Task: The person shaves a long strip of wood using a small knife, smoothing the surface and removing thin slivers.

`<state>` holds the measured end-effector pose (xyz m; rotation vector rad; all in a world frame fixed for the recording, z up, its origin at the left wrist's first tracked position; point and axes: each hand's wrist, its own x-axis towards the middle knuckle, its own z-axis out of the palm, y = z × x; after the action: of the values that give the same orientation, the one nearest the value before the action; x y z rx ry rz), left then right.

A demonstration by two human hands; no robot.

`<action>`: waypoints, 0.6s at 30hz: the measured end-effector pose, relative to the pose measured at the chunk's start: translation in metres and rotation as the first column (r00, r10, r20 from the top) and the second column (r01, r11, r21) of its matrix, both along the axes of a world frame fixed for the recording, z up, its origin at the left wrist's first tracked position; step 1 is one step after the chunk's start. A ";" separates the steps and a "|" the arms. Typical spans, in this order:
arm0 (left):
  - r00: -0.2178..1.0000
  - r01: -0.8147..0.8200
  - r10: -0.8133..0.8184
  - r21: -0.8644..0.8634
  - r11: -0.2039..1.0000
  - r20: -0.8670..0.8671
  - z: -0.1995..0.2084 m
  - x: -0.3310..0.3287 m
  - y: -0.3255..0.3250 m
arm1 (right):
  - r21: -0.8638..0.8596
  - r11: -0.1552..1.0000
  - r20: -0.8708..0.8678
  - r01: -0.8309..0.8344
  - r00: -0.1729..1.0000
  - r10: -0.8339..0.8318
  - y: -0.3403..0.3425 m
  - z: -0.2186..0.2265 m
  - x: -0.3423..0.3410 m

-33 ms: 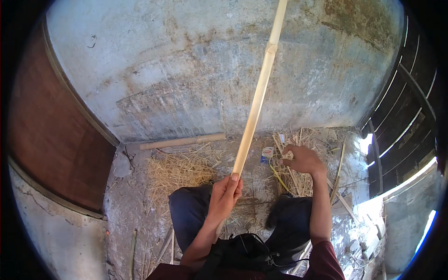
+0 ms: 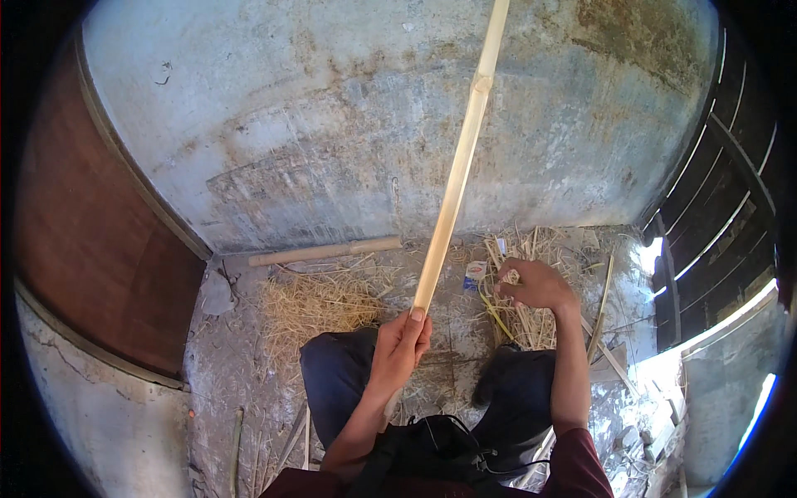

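My left hand (image 2: 401,344) is shut on the lower end of a long pale bamboo strip (image 2: 462,158). The strip rises steeply from the hand past the top of the picture, in front of the wall. My right hand (image 2: 535,286) reaches down to a bundle of thin bamboo slivers (image 2: 531,319) lying on the floor at the right. Its fingers are curled among the slivers, and I cannot tell whether they hold one. Both hands are above my knees in dark trousers (image 2: 336,373).
A round bamboo pole (image 2: 328,251) lies at the foot of the stained concrete wall (image 2: 332,124). A heap of straw-like shavings (image 2: 320,303) covers the floor ahead. A brown door (image 2: 100,241) stands left, a dark slatted gate (image 2: 722,199) right. A black bag (image 2: 432,448) rests on my lap.
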<state>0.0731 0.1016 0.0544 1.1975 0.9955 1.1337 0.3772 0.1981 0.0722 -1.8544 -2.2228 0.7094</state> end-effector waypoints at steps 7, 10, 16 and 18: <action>0.978 0.139 -0.129 -0.050 0.989 0.165 0.009 -0.008 -0.001 | 0.068 0.998 0.027 0.009 1.000 -0.011 -0.001 -0.002 -0.015; 0.968 0.158 -0.147 -0.037 0.987 0.201 0.007 -0.011 0.000 | 0.167 0.982 0.044 0.087 0.994 -0.095 -0.004 0.008 -0.028; 0.953 0.112 -0.124 0.061 0.992 0.276 0.007 -0.007 0.004 | 0.359 0.902 -0.198 0.241 0.964 -0.179 0.001 0.010 -0.039; 0.946 0.075 -0.101 0.094 0.993 0.309 0.008 -0.003 0.010 | 0.355 0.903 -0.291 0.243 0.946 -0.140 -0.001 0.016 -0.045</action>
<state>0.0705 0.1119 0.0625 1.0727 0.6525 1.2565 0.3320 0.1974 0.0884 -1.6462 -1.8220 0.4094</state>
